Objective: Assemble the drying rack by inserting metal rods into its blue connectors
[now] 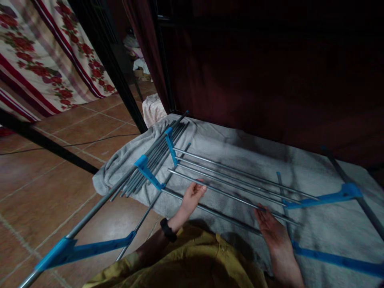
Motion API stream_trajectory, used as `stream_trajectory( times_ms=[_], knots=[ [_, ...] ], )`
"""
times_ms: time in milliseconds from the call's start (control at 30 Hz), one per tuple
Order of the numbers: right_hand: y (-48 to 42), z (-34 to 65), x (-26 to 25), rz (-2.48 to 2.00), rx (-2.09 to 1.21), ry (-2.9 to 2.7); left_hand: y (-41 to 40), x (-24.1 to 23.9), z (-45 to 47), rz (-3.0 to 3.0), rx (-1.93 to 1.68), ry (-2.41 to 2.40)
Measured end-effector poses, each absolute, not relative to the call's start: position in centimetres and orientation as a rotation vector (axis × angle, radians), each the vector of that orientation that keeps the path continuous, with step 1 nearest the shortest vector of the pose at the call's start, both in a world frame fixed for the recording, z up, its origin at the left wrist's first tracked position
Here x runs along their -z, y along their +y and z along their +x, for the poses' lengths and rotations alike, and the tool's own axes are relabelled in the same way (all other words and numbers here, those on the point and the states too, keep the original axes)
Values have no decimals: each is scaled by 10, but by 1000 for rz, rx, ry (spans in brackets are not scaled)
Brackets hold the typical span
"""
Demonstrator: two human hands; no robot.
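Observation:
A thin metal rod [231, 196] lies across both hands above a partly assembled rack with blue plastic brackets [148, 172]. My left hand [192, 196] pinches it left of its middle between thumb and fingers. Nearer its right end, my right hand [271, 228] is turned palm up, with curled fingertips on the rod. Its left end is free, close to the left brackets. Just beyond it, several similar rods [222, 165] span toward the right-hand blue bracket [324, 198]. A thicker grey tube [222, 216] runs below the held rod.
A bundle of loose grey rods [156, 160] lies at the left on a grey blanket [120, 168]. Dark bed posts [120, 76] rise at the left. Beyond them are a tiled floor [69, 176], a cable and a floral curtain [51, 52]. A dark red panel [255, 80] stands behind.

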State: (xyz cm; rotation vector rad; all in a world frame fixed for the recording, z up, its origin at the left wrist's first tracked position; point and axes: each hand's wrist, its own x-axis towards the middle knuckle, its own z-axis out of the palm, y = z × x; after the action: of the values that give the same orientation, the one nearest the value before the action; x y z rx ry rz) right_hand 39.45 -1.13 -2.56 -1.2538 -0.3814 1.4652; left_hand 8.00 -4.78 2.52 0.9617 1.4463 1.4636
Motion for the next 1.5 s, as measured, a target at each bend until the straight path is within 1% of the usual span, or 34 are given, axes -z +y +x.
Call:
stream_trajectory(
  times_ms=[100,200,367,567,800,900,967,1100,1233,1367,1500],
  knots=[
    [-11,390,24,-1209,-1521,-355,-44,-43,89,599,-1547,1196],
    [-10,386,18,-1204,-1547,-287,-42,-66,97,548,-1593,1067],
    [-7,380,-3,-1147,-1620,-99,-35,-92,106,705,-1596,1007],
    [-8,355,-30,-1083,-1617,-135,-29,-108,118,793,-1595,940],
    [-16,309,-50,-932,-1903,-247,-29,-116,142,1000,-1563,924],
    [-23,299,-63,-881,-2062,-280,-21,-129,133,1114,-1633,949],
    [-28,298,-69,-878,-2097,-308,-14,-143,120,1212,-1687,971],
    [-31,309,-68,-924,-1990,-339,-13,-169,98,1511,-1608,1102],
    [-26,325,-59,-1001,-1822,-417,-20,-179,97,1827,-1455,1229],
    [-22,340,-53,-1037,-1696,-481,-20,-169,105,2139,-1275,1233],
    [-21,353,-47,-1080,-1627,-479,-13,-140,106,2300,-1013,1380]
  ],
)
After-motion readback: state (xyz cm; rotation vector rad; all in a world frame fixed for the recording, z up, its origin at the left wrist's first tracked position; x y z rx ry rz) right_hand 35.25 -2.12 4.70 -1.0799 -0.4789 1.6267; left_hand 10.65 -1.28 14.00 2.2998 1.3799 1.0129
